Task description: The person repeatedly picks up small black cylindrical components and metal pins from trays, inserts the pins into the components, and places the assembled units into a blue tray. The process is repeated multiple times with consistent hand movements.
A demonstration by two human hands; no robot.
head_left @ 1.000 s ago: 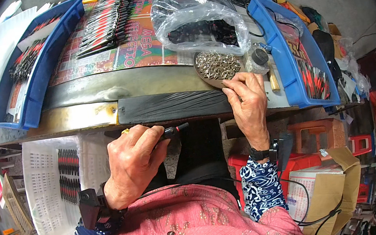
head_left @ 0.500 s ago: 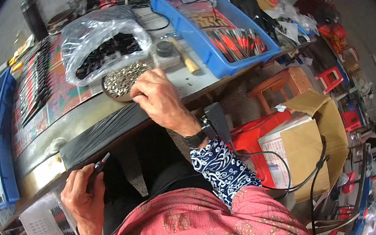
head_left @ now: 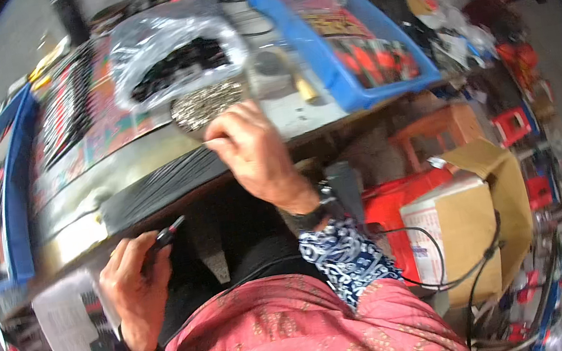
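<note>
My left hand [head_left: 136, 285] is closed round a short dark handle with a pale tip [head_left: 175, 226], held above my lap; I cannot make out its exact kind. My right hand [head_left: 252, 147] is at the near edge of a round dish of small shiny metal pieces [head_left: 203, 105]. Its thumb and forefinger are pinched together, and whatever is between them is too small or hidden to tell. Behind the dish lies a clear plastic bag [head_left: 154, 39] full of small black parts [head_left: 183, 67].
A blue tray [head_left: 349, 98] with red and black pieces stands at the right, another blue tray [head_left: 18, 248] at the left. Rows of red and black pieces [head_left: 67, 112] lie on the table. An open cardboard box [head_left: 466, 243] sits beside a red stool [head_left: 390, 210].
The whole view has shifted, so the table sits further right. My right hand has stayed by the dish edge with its fingers pinched; my left still grips the dark handle, now nearer the table edge.
</note>
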